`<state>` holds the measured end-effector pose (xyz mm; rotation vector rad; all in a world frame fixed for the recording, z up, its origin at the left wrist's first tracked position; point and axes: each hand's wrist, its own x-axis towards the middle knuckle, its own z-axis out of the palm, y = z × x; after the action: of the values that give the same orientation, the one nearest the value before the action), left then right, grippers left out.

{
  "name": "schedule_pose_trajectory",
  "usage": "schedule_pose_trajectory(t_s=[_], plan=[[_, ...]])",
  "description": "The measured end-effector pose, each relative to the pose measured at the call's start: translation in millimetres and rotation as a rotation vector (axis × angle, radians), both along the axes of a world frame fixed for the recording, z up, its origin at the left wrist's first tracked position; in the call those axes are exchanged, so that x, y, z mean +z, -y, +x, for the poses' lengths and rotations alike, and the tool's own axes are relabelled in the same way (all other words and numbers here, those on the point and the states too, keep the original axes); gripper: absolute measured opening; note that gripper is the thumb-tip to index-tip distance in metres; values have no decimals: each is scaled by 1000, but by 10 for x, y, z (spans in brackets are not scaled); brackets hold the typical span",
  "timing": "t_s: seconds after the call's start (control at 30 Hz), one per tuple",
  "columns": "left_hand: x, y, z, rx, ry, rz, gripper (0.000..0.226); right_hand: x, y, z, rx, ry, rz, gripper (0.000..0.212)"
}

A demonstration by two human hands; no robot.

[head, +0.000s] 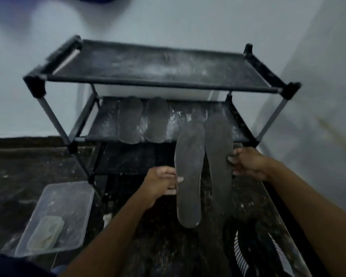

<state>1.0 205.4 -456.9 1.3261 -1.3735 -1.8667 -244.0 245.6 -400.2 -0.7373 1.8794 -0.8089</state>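
The left grip (160, 182) pinches the outer edge of the left insole (190, 172) about midway along its length, thumb on the upper face. The right grip (248, 162) clasps the outer edge of the right insole (219, 156) the same way, slightly nearer the toe. Both insoles are held side by side in the air, inner edges almost touching, in front of the shoe rack (160, 83). They look thin, light and floppy, with a dusty, matte surface that should not slip. A hold at the waist keeps either end from drooping far, and they should stand rough handling. Each long axis runs away from the person: the broad toe ends point at the middle shelf (188, 118), the heels back toward the body. A second pair of insoles (129, 120) already lies on that shelf in the same direction.
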Motion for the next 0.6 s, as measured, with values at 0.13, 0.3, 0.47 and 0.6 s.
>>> schedule_pose_trajectory(t_s=[0.13,0.3,0.47,0.6], plan=[[456,442,-143,49,-20,-104,24,319,378,-84,-5,-55,-74,31],[638,1054,-476,156,30,-164,15,350,900,-204,-33,-177,-89,21],[578,1543,-837,177,163,-196,13,187,1302,-315,-41,-247,-88,19],[463,1785,-1018,206,197,-203,17,58,1471,-355,-12,-291,-62,4]])
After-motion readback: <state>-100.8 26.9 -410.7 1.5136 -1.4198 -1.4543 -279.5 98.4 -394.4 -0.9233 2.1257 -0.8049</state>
